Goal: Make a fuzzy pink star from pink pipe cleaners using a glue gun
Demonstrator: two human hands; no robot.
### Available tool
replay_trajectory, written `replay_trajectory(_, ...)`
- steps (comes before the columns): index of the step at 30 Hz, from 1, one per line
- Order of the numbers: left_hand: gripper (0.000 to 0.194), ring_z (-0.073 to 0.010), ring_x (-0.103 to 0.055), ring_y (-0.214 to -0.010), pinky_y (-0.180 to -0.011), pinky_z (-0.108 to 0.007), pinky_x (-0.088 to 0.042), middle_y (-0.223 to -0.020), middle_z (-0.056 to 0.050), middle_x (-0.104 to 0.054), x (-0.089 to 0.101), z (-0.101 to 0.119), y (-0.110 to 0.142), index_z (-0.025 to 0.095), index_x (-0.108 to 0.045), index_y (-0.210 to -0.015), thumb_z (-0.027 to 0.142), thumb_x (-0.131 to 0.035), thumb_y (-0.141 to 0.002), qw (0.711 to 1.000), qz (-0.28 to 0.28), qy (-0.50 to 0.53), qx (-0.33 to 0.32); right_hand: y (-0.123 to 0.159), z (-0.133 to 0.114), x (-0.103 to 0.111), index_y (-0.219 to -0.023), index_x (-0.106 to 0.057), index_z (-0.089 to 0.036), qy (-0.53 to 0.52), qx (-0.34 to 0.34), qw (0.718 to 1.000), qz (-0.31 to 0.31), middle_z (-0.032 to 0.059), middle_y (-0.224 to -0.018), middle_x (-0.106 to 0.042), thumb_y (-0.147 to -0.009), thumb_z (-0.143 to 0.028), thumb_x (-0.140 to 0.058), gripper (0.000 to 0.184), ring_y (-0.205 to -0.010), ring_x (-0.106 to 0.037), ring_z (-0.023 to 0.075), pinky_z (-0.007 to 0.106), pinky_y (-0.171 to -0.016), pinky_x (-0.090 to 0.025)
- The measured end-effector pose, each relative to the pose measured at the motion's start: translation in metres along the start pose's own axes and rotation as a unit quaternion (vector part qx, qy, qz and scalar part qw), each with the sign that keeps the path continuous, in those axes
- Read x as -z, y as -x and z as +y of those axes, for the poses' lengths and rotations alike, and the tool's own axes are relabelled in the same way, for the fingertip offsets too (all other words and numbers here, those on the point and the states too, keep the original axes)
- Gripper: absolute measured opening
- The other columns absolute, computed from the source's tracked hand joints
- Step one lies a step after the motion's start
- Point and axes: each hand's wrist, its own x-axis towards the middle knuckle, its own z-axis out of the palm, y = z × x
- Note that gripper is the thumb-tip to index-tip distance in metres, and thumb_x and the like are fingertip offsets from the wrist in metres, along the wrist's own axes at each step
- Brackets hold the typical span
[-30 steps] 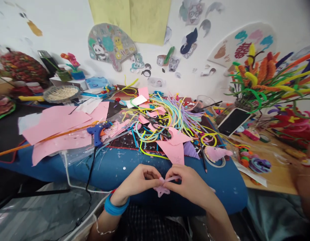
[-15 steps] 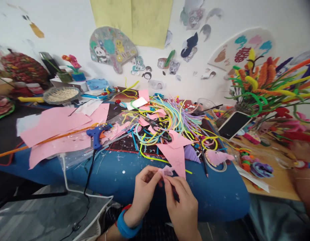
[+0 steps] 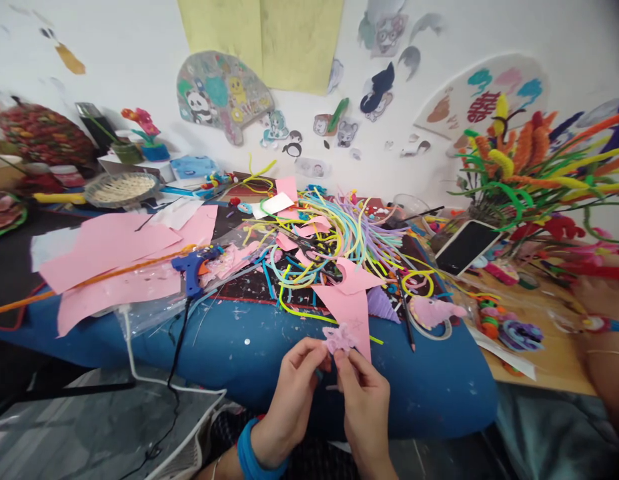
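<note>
Between my fingertips is a small pale-purple fuzzy craft piece (image 3: pixel 338 338), shaped roughly like a star or flower. My left hand (image 3: pixel 300 377) pinches its left side, and my right hand (image 3: pixel 363 387) pinches its lower right. Both hands hold it above the front edge of the blue table covering (image 3: pixel 429 380). Just behind it lies a cut sheet of pink paper (image 3: pixel 347 303) with faint pencil marks. Part of the piece is hidden by my fingers.
Pastel pipe cleaners (image 3: pixel 354 233) pile up mid-table. A blue glue gun (image 3: pixel 192 270) lies on plastic and pink sheets (image 3: pixel 109 247) at left. A pencil (image 3: pixel 408 320), a phone (image 3: pixel 467 247) and a pipe-cleaner bouquet (image 3: pixel 529 167) are at right, near another person's arm (image 3: pixel 607 360).
The purple piece has been raised and turned, so more of its shape shows. My right hand has shifted its pinch, and both hands stay close together.
</note>
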Motion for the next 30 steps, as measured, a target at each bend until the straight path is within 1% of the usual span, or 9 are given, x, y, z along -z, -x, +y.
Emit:
replay_trajectory(3, 0.026, -0.013, -0.05, -0.063, -0.064, -0.024, -0.041, -0.061, 0.001, -0.056, 0.008, 0.014, -0.006, 0.015, -0.063, -0.067, 0.036, -0.069, -0.079, 0.988, -0.036, -0.142, -0.047, -0.005, -0.002, 0.009, -0.06, -0.063, -0.015, -0.01, -0.03, 0.999, -0.044, -0.0055, -0.053, -0.033, -0.079, -0.045, -0.066, 0.036, -0.049, -0.027, 0.0083, 0.02, -0.042, -0.032)
replay_trajectory(6, 0.028, -0.0126, -0.049, -0.057, -0.059, -0.023, -0.038, -0.056, 0.001, -0.055, 0.013, 0.03, -0.011, 0.015, -0.062, -0.063, 0.036, -0.067, -0.08, 0.957, -0.087, -0.272, -0.052, -0.011, -0.005, 0.016, -0.062, -0.067, -0.014, -0.017, -0.056, 0.996, -0.065, -0.0044, -0.053, -0.037, -0.076, -0.045, -0.069, 0.034, -0.049, -0.027, 0.0082, 0.02, -0.039, -0.031)
replay_trajectory(10, 0.027, -0.0125, -0.051, -0.056, -0.058, -0.023, -0.04, -0.06, 0.0, -0.058, 0.017, 0.038, -0.013, 0.015, -0.063, -0.067, 0.036, -0.063, -0.083, 0.935, -0.147, -0.319, -0.045, -0.015, -0.009, 0.017, -0.058, -0.066, -0.014, -0.011, -0.042, 0.996, -0.078, -0.0033, -0.052, -0.04, -0.074, -0.042, -0.07, 0.033, -0.05, -0.028, 0.0085, 0.02, -0.04, -0.029)
replay_trajectory(13, 0.028, -0.0127, -0.05, -0.055, -0.056, -0.023, -0.04, -0.058, 0.001, -0.056, 0.015, 0.031, -0.01, 0.015, -0.063, -0.066, 0.035, -0.06, -0.086, 0.935, -0.129, -0.324, -0.068, -0.014, -0.01, 0.014, -0.06, -0.066, -0.014, -0.012, -0.036, 0.997, -0.071, -0.0026, -0.054, -0.044, -0.076, -0.041, -0.07, 0.031, -0.051, -0.029, 0.0086, 0.02, -0.042, -0.029)
replay_trajectory(15, 0.026, -0.0139, -0.052, -0.057, -0.058, -0.024, -0.041, -0.061, -0.001, -0.058, 0.012, 0.023, -0.006, 0.016, -0.064, -0.066, 0.03, -0.058, -0.088, 0.923, -0.078, -0.35, -0.14, -0.011, -0.009, 0.01, -0.064, -0.068, -0.014, -0.032, -0.043, 0.997, -0.053, -0.0017, -0.056, -0.048, -0.076, -0.041, -0.07, 0.03, -0.052, -0.031, 0.0089, 0.02, -0.043, -0.031)
replay_trajectory(19, 0.017, -0.0159, -0.059, -0.067, -0.066, -0.024, -0.045, -0.07, -0.004, -0.066, 0.007, 0.01, 0.001, 0.019, -0.069, -0.075, 0.014, -0.058, -0.087, 0.848, -0.008, -0.419, -0.324, -0.003, -0.008, -0.002, -0.06, -0.064, -0.014, -0.112, -0.051, 0.992, 0.012, -0.003, -0.054, -0.044, -0.074, -0.042, -0.072, 0.032, -0.052, -0.032, 0.0086, 0.02, -0.044, -0.032)
replay_trajectory(25, 0.016, -0.0159, -0.066, -0.07, -0.068, -0.024, -0.055, -0.081, -0.005, -0.071, 0.014, 0.005, -0.005, 0.018, -0.069, -0.095, 0.009, -0.067, -0.081, 0.722, 0.014, -0.461, -0.515, 0.003, -0.01, -0.011, -0.049, -0.043, -0.019, -0.211, -0.093, 0.972, 0.048, -0.0089, -0.049, -0.028, -0.067, -0.05, -0.076, 0.048, -0.048, -0.021, 0.007, 0.021, -0.042, -0.024)
replay_trajectory(27, 0.016, -0.0155, -0.068, -0.073, -0.069, -0.024, -0.056, -0.083, -0.007, -0.072, 0.016, 0.004, -0.007, 0.016, -0.068, -0.095, 0.008, -0.067, -0.081, 0.684, 0.006, -0.47, -0.557, 0.004, -0.011, -0.012, -0.048, -0.04, -0.02, -0.223, -0.105, 0.968, 0.041, -0.0093, -0.048, -0.028, -0.066, -0.053, -0.076, 0.052, -0.048, -0.021, 0.007, 0.022, -0.043, -0.023)
replay_trajectory(30, 0.015, -0.0152, -0.069, -0.073, -0.068, -0.024, -0.058, -0.083, -0.007, -0.073, 0.018, 0.004, -0.009, 0.015, -0.067, -0.096, 0.008, -0.066, -0.083, 0.657, 0.002, -0.474, -0.586, 0.005, -0.012, -0.012, -0.049, -0.04, -0.02, -0.233, -0.121, 0.964, 0.035, -0.0096, -0.048, -0.028, -0.064, -0.054, -0.077, 0.053, -0.048, -0.019, 0.0067, 0.022, -0.043, -0.021)
